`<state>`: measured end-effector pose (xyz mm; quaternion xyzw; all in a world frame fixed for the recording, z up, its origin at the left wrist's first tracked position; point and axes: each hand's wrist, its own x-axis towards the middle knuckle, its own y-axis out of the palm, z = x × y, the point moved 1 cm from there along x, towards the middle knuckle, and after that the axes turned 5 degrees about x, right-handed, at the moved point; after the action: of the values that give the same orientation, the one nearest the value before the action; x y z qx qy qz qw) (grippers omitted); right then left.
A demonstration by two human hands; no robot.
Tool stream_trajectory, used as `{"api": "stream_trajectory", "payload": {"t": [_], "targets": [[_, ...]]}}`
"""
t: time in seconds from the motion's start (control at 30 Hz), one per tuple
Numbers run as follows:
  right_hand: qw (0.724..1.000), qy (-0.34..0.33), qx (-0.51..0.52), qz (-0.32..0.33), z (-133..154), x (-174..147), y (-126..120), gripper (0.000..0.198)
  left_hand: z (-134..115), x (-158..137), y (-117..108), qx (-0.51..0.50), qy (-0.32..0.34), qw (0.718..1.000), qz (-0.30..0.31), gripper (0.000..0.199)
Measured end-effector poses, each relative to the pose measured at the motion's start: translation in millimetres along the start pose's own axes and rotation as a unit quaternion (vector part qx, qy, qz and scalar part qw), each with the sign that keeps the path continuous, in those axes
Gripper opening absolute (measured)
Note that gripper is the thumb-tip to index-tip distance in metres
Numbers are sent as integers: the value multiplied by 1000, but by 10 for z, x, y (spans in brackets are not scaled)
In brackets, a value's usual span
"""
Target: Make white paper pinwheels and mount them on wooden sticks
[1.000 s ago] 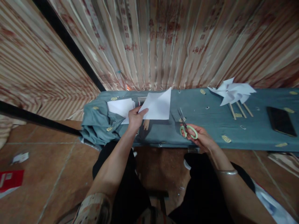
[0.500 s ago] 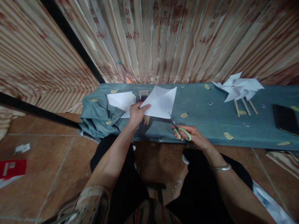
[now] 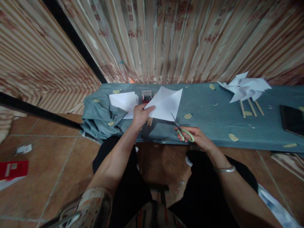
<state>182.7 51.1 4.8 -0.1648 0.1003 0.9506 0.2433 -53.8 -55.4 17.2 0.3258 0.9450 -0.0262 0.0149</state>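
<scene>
A creased white sheet of paper (image 3: 165, 103) is pinched at its left corner by my left hand (image 3: 142, 114), thumb on top. My right hand (image 3: 192, 134) grips a pair of scissors (image 3: 189, 135) with light green handles. Their metal blades point up and left at the sheet's lower right corner; whether they touch the paper I cannot tell. Behind my left hand lies a stack of white paper (image 3: 123, 100). A small box of dark bits (image 3: 146, 96) stands just beyond my fingers, and thin wooden sticks (image 3: 149, 121) show from under the sheet.
Paper pinwheels (image 3: 245, 87) on wooden sticks lie at the right of the bench with a green-grey cloth (image 3: 204, 120). A dark phone or tablet (image 3: 293, 119) rests at the far right. Striped curtains (image 3: 166, 41) hang behind. A red packet (image 3: 14, 170) is on the tiled floor.
My left hand and the paper have shifted slightly right. The scissors stay almost where they were, still held by the paper's lower right corner.
</scene>
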Motion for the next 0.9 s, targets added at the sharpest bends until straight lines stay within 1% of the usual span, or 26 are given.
{"api": "stream_trajectory", "payload": {"t": [0.2,0.37,0.6,0.9], "targets": [[1000,3,-6,0,12,-3,5,61,-15,-13,1,-4,4,1000,9,26],[1000,4,-18,4,17,-5,-4,64,-16,-19,5,-15,-10,1000,20,31],[998,-11,-54,14,15,-13,-38,63,-20,-5,-7,-16,-20,1000,-3,33],[999,-6,-33,15,-17,6,-39,62,2,-9,7,-21,-12,1000,10,28]]}}
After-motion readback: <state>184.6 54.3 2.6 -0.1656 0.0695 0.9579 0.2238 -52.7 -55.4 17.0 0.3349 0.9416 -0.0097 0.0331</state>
